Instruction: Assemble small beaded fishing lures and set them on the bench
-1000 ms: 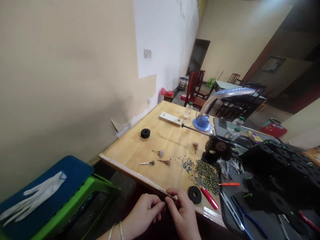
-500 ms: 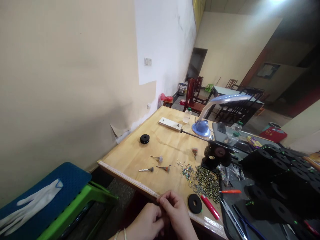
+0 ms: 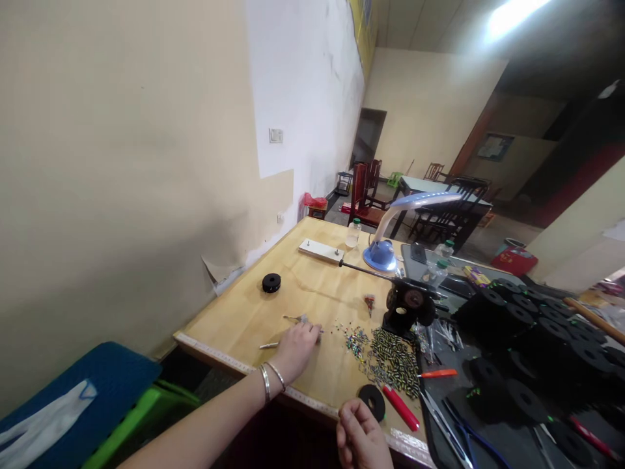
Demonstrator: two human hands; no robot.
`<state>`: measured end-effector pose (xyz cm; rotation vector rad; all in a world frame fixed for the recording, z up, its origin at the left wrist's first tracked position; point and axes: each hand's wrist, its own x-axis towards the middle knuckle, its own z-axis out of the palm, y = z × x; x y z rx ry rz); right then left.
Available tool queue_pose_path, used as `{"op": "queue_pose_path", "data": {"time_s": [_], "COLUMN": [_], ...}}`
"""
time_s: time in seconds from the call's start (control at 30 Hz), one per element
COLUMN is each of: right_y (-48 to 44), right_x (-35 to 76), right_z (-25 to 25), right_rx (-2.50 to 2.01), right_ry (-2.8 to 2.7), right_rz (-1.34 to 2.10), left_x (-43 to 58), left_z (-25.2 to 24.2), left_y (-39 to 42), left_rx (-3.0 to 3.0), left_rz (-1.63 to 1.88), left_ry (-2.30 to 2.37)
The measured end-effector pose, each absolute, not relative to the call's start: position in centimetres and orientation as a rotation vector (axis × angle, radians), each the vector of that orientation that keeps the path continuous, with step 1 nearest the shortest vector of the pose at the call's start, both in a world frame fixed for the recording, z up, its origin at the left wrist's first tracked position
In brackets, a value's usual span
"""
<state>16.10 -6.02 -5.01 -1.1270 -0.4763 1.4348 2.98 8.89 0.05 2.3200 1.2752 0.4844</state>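
My left hand point(image 3: 295, 350) reaches over the wooden table point(image 3: 234, 309), fingers bent down over the spot of a small brush-like piece, which it mostly hides. A pale-handled piece point(image 3: 268, 346) pokes out to its left, and a thin one point(image 3: 295, 318) lies just beyond. My right hand point(image 3: 360, 430) is at the front edge, thumb and fingers pinched; anything between them is too small to make out. Beside it lie a black ring point(image 3: 372, 402) and a red tube point(image 3: 401, 408). Striped small parts point(image 3: 394, 355) and coloured beads point(image 3: 357, 341) are heaped beyond.
A black clamp device point(image 3: 409, 306) with a long rod stands at centre right, near a blue lamp point(image 3: 380, 255). Black spools point(image 3: 508, 319) crowd the right, behind pliers point(image 3: 471, 430). A white board point(image 3: 321, 251) and a black spool point(image 3: 271, 283) lie farther left.
My left hand has left my right hand and moved forward onto the brush-like pieces. My right hand has shifted slightly right and down, still pinched. The view has tilted a little.
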Motion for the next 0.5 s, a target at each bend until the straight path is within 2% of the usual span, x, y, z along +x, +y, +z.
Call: {"op": "queue_pose_path", "data": {"time_s": [0.23, 0.33, 0.5], "right_y": [-7.3, -7.7, -8.5], "right_x": [16.0, 15.8, 15.1], "right_z": [-4.8, -4.9, -4.8], "right_rx": [-1.156, -1.180, -1.272], "right_ry": [-0.479, -0.514, -0.604], "right_rz": [1.330, 1.280, 1.273], "left_x": [2.2, 1.4, 1.1], "left_z": [1.2, 1.2, -0.6], "left_y": [6.1, 2.9, -1.7], "left_rx": [2.205, 1.727, 1.081], "left_rz": [0.600, 0.655, 0.508], "left_ry": [1.210, 1.005, 0.852]}}
